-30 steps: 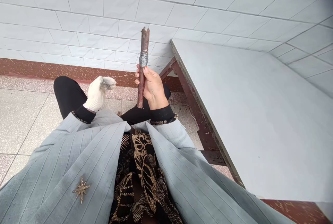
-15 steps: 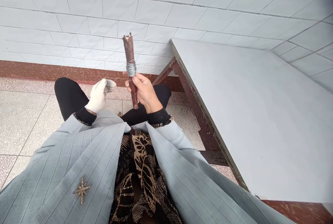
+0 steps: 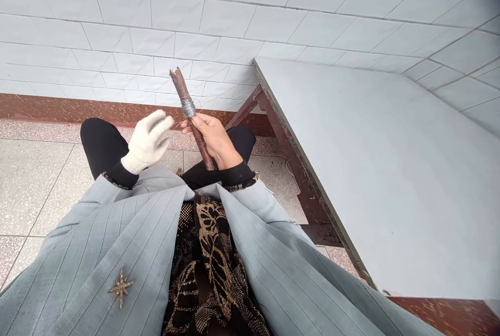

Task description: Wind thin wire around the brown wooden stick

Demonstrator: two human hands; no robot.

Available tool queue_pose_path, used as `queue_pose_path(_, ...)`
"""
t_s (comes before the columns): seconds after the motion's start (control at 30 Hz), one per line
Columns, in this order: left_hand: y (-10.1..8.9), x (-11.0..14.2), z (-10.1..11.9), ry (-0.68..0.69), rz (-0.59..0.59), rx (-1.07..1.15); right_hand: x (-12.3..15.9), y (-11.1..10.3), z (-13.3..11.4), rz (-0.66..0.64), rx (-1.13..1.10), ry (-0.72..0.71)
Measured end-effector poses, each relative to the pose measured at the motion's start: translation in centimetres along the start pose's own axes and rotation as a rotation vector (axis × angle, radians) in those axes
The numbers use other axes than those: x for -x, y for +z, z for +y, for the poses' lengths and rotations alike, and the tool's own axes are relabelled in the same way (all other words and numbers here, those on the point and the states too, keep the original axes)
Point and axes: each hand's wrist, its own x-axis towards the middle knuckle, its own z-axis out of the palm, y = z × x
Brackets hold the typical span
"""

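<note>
A reddish-brown wooden stick (image 3: 180,85) with a ragged, broken upper end leans to the left in front of me. Silver wire (image 3: 188,107) is wound in a tight coil round its middle, and a thin loose loop stands out at the coil's right. My bare right hand (image 3: 214,139) grips the stick just below the coil, thumb on top. To the left of it, my left hand (image 3: 147,140) wears a white knit glove. Its fingers are apart, a short way from the stick, and I see nothing in them.
A white-topped table (image 3: 371,169) with brown wooden legs stands close on my right. Ahead is a white tiled wall (image 3: 164,10) with a brown skirting band. My black-clad knees (image 3: 102,146) are bent above the speckled tile floor (image 3: 29,185).
The stick has tilted to the left in my right hand, its top end lower. My left hand has turned and its curled fingers have spread apart.
</note>
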Motion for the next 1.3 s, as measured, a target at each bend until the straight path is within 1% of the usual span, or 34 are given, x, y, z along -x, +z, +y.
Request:
queue_pose_path(0.07,-0.6,-0.6,-0.2,0.046,-0.034,-0.043,0.0,0.0,-0.1,-0.013,0.003,0.019)
queue_pose_path(0.17,-0.8,-1.0,-0.1,0.021,-0.042,-0.035,0.0,0.2,-0.1,-0.023,-0.002,0.04)
queue_pose_path(0.3,-0.8,-0.9,0.0,0.032,-0.08,-0.113,0.1,0.3,-0.1,-0.019,-0.006,0.033)
queue_pose_path(0.43,-0.8,-0.6,-0.6,0.049,-0.069,-0.199,0.1,0.4,0.1,-0.028,0.017,0.015)
queue_pose_path(0.53,-0.5,-0.3,-0.4,0.022,-0.037,-0.226,0.0,0.4,0.5,-0.026,0.034,-0.021)
queue_pose_path(0.63,0.1,0.2,0.9,-0.098,0.066,-0.097,-0.2,0.4,1.0,-0.024,0.063,-0.07)
queue_pose_path(0.7,0.6,0.4,1.7,-0.214,0.135,0.078,-0.3,0.3,1.3,-0.03,0.085,-0.101)
queue_pose_path(0.77,0.9,0.4,2.1,-0.291,0.175,0.27,-0.3,0.3,1.4,-0.035,0.104,-0.124)
queue_pose_path(0.87,1.1,0.2,1.9,-0.348,0.154,0.492,-0.2,0.3,1.2,-0.034,0.109,-0.143)
queue_pose_path(0.93,0.9,0.1,1.5,-0.362,0.097,0.535,-0.1,0.2,1.0,-0.037,0.09,-0.147)
queue_pose_path(0.97,0.8,0.2,1.3,-0.358,0.066,0.514,-0.1,0.2,1.0,-0.04,0.076,-0.146)
queue_pose_path(1.03,0.3,0.3,1.2,-0.308,0.004,0.389,-0.2,0.1,0.9,-0.045,0.049,-0.138)
queue_pose_path(1.1,-0.2,0.4,1.1,-0.189,-0.057,0.169,-0.2,0.0,0.9,-0.045,0.03,-0.119)
queue_pose_path(1.2,-0.8,0.4,0.7,0.033,-0.148,-0.215,-0.3,-0.1,0.9,-0.042,0.007,-0.088)
queue_pose_path(1.3,-1.2,0.1,-0.1,0.167,-0.206,-0.48,-0.2,-0.1,0.6,-0.038,-0.007,-0.05)
